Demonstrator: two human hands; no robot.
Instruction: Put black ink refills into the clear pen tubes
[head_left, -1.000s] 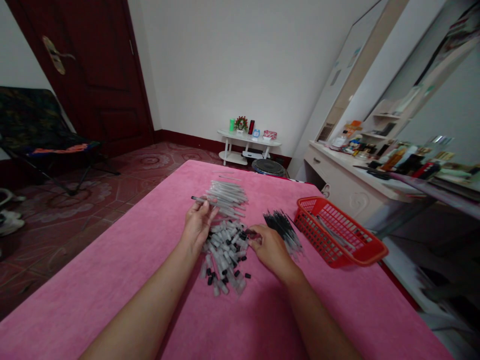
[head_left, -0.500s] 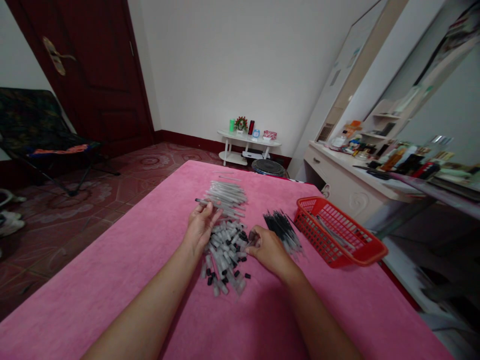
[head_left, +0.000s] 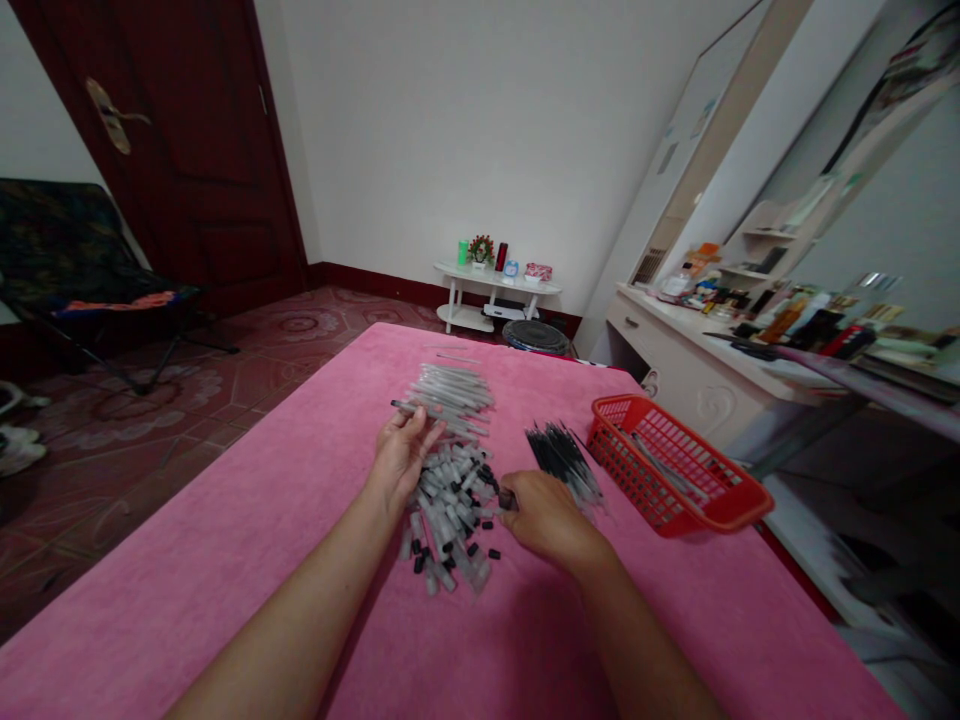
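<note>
My left hand (head_left: 400, 452) pinches a clear pen barrel with a dark tip (head_left: 397, 404), held above the left side of the piles. Beyond it lies a stack of clear pen barrels (head_left: 454, 383). Between my hands is a heap of clear pen caps and small black plugs (head_left: 452, 505). At the heap's right edge, my right hand (head_left: 551, 515) has its fingers curled together; whatever sits between them is too small and hidden to name. A bundle of dark-tipped pen refills (head_left: 561, 455) lies just past my right hand.
A red plastic basket (head_left: 739, 518) holding a few slender items stands on the right of the pink-covered table (head_left: 247, 520). A white dresser (head_left: 697, 365) crowded with bottles is beyond it. A folding chair (head_left: 67, 240) stands by the door at left.
My right hand has shifted slightly right and down, with its fingers curled further under. My left hand stays in place with the pen barrel.
</note>
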